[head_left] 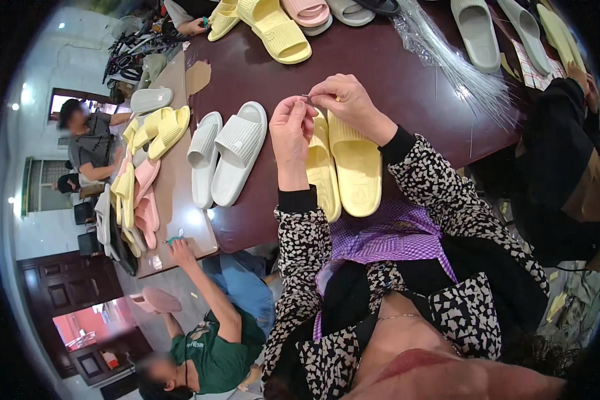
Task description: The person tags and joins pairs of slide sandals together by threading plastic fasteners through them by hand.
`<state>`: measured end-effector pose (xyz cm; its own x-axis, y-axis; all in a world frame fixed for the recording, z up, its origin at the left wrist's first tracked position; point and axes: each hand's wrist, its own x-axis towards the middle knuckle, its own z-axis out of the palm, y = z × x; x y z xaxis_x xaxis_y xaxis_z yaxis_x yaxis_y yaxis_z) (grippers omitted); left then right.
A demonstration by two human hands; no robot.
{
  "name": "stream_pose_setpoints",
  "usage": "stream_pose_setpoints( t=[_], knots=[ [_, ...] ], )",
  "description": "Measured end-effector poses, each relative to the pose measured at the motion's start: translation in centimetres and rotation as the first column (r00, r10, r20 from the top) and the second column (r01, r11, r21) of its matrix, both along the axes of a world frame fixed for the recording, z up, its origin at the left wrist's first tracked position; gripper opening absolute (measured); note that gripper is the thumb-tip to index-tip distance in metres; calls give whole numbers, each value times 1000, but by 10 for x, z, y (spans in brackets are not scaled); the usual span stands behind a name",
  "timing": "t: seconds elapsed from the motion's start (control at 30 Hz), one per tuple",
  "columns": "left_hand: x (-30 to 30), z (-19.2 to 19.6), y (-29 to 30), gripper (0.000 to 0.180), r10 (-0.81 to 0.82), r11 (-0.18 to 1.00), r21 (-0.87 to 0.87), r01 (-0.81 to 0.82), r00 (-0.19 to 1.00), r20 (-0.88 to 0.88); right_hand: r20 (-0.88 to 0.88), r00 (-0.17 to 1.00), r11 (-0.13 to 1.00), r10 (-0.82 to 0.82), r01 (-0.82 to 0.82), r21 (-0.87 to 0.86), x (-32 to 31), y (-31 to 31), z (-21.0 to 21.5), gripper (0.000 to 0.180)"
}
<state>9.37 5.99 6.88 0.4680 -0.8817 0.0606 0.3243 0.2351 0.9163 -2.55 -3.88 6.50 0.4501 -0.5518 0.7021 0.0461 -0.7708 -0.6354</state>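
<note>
Over the toe ends of a pair of yellow slippers, my two hands meet fingertip to fingertip. My left hand (291,133) is closed in a pinch, and my right hand (353,103) pinches close beside it. Something small and dark shows between the fingertips, too small to name. Under my hands lie the left yellow slipper (323,183) and the right yellow slipper (359,180), side by side with heels toward me; my hands partly cover their straps. Left of them sits a pair of pale grey slippers (240,157).
A bundle of thin clear plastic strips (463,77) lies at the far right of the dark red table (247,73). Yellow slippers (273,33) and grey slippers (477,40) stand along the far side. At left, a person in green (213,353) holds a pink slipper (161,300).
</note>
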Motion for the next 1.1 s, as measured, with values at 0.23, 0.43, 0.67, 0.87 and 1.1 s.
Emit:
stream_pose_setpoints(
  t=[0.23,0.43,0.67,0.87,1.1],
  knots=[
    [2,-3,1,12,-50,997,59,52,998,-35,-52,996,987,-68,60,-146,-2,1,-2,3],
    [3,-7,3,15,-59,996,73,59,998,-5,-110,991,976,-79,55,-209,-5,1,-1,3],
    [7,-10,3,15,-114,992,49,114,993,2,-113,990,967,-79,49,-249,-7,0,-1,4],
    [7,-11,4,14,-118,992,47,118,993,-12,-120,990,969,-77,45,-244,-7,3,-1,4],
    [6,-10,6,14,-116,992,56,116,993,-3,-146,987,980,-70,41,-197,-9,6,1,4]
  ],
)
